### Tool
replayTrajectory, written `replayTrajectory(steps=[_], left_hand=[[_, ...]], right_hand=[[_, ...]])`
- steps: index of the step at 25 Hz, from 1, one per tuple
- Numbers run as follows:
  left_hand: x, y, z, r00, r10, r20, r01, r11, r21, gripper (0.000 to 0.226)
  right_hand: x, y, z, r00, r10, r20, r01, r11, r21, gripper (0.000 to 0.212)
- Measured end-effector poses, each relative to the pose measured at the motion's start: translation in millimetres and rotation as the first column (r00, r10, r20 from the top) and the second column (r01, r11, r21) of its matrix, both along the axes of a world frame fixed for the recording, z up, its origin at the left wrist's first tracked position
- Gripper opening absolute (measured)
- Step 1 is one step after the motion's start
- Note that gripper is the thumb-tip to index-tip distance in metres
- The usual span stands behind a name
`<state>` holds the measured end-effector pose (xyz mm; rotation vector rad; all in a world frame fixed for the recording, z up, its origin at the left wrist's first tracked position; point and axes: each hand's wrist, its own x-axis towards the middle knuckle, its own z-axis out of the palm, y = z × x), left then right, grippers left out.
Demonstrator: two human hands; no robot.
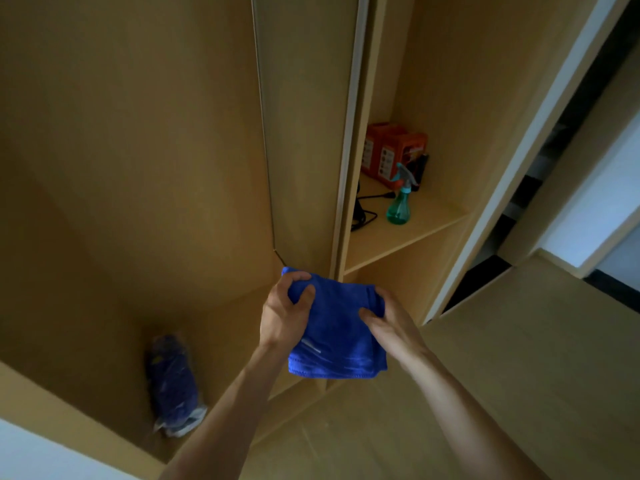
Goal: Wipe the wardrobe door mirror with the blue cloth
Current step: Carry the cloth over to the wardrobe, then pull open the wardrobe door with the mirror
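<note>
The left hand (pixel 285 315) pinched the upper left corner of the folded blue cloth (pixel 337 337), and the right hand (pixel 389 325) gripped its right edge. The cloth hung in the air just before the wardrobe door (pixel 304 133). Behind, a green spray bottle (pixel 399 202) stood on the shelf (pixel 426 216) near orange boxes (pixel 393 150).

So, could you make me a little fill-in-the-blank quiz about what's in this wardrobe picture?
1. The left hand and right hand both grip a ____ cloth.
2. The spray bottle stands upright on a wardrobe ____.
3. The boxes behind the spray bottle are coloured ____.
Missing words: blue; shelf; orange.
</note>
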<state>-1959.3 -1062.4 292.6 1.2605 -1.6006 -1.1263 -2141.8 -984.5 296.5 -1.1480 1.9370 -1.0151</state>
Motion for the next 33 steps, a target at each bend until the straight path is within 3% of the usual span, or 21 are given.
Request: replayTrajectory(steps=[4, 8, 12, 21, 27, 33], left_hand=[[-8, -19, 8, 0.999, 0.039, -0.007, -0.040, 0.999, -0.009, 0.018], [-25, -32, 14, 0.996, 0.085, -0.015, -0.085, 0.996, -0.012, 0.016], [-54, -39, 25, 0.982, 0.188, -0.024, -0.188, 0.982, -0.014, 0.018], [-107, -36, 52, 0.909, 0.401, 0.113, -0.396, 0.916, -0.064, 0.030], [-121, -55, 90, 0.883, 0.433, 0.181, -0.418, 0.901, -0.117, 0.033], [-125, -67, 110, 0.878, 0.427, 0.217, -0.393, 0.901, -0.182, 0.025]], right_hand=[[-12, -31, 6, 0.994, 0.072, -0.085, -0.069, 0.997, 0.034, 0.019], [-33, -57, 7, 0.977, 0.146, -0.157, -0.139, 0.989, 0.058, 0.037], [-63, -87, 17, 0.959, 0.246, -0.141, -0.235, 0.967, 0.096, 0.038], [-89, -125, 54, 0.846, 0.504, -0.174, -0.522, 0.849, -0.078, 0.046], [-85, -148, 89, 0.816, 0.528, -0.235, -0.570, 0.804, -0.172, 0.057], [-79, -158, 105, 0.806, 0.527, -0.268, -0.584, 0.783, -0.215, 0.055]])
